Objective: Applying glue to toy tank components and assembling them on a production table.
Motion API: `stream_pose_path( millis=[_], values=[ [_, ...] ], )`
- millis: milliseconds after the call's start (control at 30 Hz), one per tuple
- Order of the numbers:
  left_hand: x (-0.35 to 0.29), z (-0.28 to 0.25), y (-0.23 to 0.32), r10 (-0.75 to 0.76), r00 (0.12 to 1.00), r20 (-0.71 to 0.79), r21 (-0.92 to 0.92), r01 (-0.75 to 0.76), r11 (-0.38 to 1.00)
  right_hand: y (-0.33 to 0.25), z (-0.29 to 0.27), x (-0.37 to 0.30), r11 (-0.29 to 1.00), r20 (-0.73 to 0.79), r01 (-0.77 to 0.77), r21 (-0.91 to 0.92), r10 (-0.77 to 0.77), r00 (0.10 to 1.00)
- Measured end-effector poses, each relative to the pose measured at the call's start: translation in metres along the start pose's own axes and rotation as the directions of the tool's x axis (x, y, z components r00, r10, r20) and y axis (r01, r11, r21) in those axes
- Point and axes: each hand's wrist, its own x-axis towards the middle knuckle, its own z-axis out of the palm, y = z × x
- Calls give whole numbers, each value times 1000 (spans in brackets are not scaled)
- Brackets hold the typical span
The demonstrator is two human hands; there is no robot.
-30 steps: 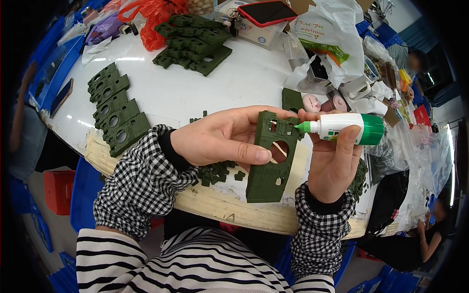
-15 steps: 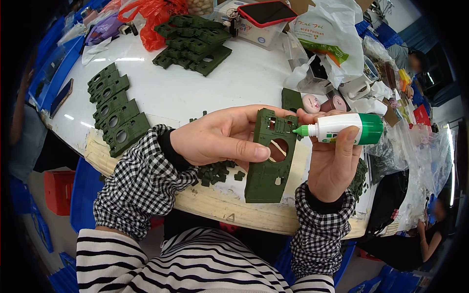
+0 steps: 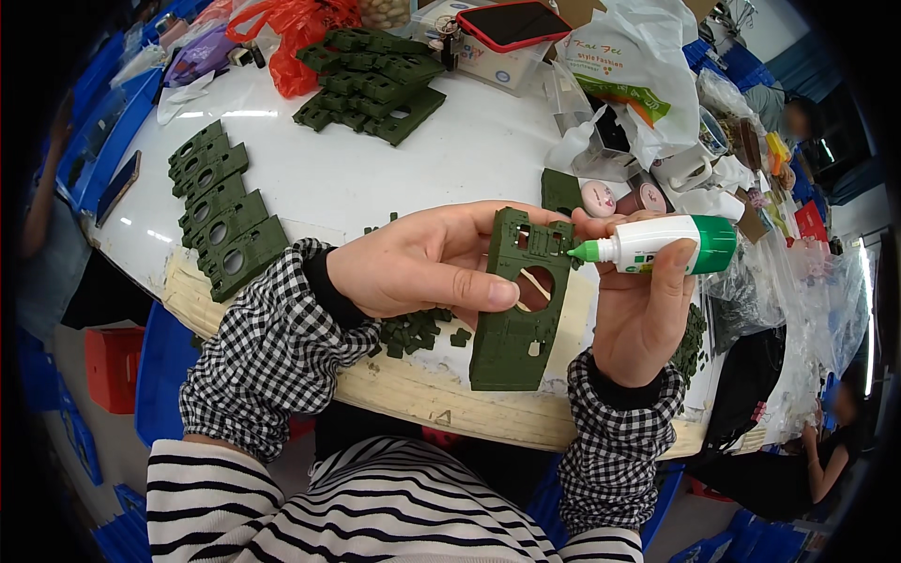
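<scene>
My left hand grips a dark green plastic model hull plate by its left edge, thumb on the face beside a large round hole. The plate hangs tilted above the table's near edge. In my right hand lies a white glue bottle with a green base, on its side. Its green nozzle points left at the plate's upper right edge; whether it touches cannot be made out. The right fingertips behind the bottle are partly hidden. Small green pieces are heaped under my left wrist.
Overlapping green hull plates lie at the left, with another pile farther back. A red-cased phone rests on a clear box. Bags, cups and clear containers crowd the right. More small green pieces lie beyond my right wrist.
The glue bottle has shifted very slightly, its nozzle a touch to the right along the plate's edge. My left hand and the plate stay almost still.
</scene>
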Motion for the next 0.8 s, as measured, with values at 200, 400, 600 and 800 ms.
stream_pose_path(
  millis=[200, 400, 600, 800],
  values=[
    [-1, -1, -1, 11, 1000, -28, 7, -11, 1000, 1, -7, 1, 986, 37, -35, 162, 29, 999],
    [0, -10, 7, 215, 970, -115, 91, -205, 974, -8, -9, 3, 985, -44, 74, 155, -68, 997],
    [0, -27, 8, 386, 868, -313, -25, -413, 910, -19, -17, 5, 918, -39, 365, -158, -375, 926],
    [9, -38, 0, 475, 753, -455, 118, -478, 870, -24, -40, -43, 566, 106, 397, -722, -477, 873]
  ],
)
